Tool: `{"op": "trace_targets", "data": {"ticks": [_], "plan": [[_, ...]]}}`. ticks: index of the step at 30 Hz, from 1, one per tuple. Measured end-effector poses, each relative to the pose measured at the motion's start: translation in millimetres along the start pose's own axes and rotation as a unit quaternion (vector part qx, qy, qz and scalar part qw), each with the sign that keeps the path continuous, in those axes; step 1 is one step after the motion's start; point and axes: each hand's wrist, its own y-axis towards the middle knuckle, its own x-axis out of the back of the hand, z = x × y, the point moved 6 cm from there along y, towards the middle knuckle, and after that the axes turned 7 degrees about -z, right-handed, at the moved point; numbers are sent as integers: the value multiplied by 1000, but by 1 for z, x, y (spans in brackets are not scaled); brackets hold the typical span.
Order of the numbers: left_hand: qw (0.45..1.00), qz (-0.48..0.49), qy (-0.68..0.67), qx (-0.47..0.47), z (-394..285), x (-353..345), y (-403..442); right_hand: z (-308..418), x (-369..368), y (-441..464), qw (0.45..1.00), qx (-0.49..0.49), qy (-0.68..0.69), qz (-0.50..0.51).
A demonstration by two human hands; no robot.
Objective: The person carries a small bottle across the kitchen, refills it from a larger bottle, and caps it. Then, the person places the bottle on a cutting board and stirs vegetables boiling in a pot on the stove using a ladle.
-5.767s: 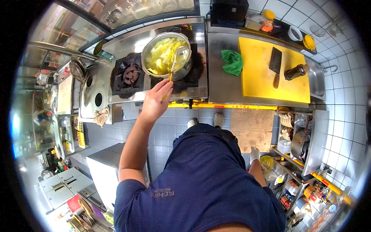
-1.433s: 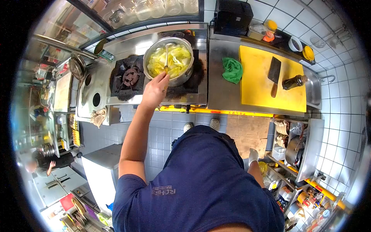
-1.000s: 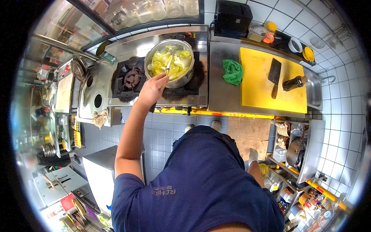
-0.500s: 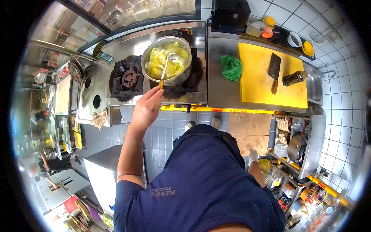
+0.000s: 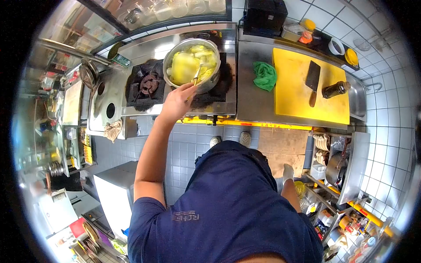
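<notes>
My left hand (image 5: 180, 103) is closed around the handle of a ladle (image 5: 196, 77) over the front rim of a metal pot (image 5: 211, 83). Leafy yellow-green vegetables (image 5: 186, 66) in liquid fill the pot, part of them blurred. The ladle's bowl is hidden among them. The pot stands on the right burner of a steel stove (image 5: 173, 113). At my right side hangs my right hand (image 5: 287, 172), low beside a shelf and white-covered as if gloved; its fingers cannot be made out.
Right of the stove, a yellow cutting board (image 5: 291, 94) carries a cleaver (image 5: 312, 76) and a dark bottle (image 5: 335, 90). A green cloth (image 5: 264, 76) lies beside it. A bare burner (image 5: 148, 84) is left of the pot. Another person (image 5: 61, 182) stands far left.
My left hand has moved slightly right and up, closer to the pot. The ladle's bowl, visible before, has sunk into the vegetables, which have shifted.
</notes>
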Motion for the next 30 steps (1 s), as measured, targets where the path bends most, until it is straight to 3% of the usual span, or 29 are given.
{"op": "trace_targets", "data": {"ticks": [3, 8, 16, 20, 24, 30], "plan": [[1000, -13, -7, 10, -17, 28, -2, 27, 18, -24, 999, -46, 7, 9], [998, -67, 17, 9, -32, 67, -14, 5, 19, -53, 988, -150, 46, -7], [997, -73, 22, 30, -7, 52, -24, -23, 8, -44, 991, -130, -14, 31], [997, -75, 25, 21, -28, 69, -21, -10, 13, -21, 987, -154, 50, -10], [998, -51, 19, 21, -61, 91, -31, 39, 32, -20, 988, -138, 75, 11], [998, -40, -45, 21, -64, 65, -47, 8, 6, -14, 994, -95, 41, 32]]}}
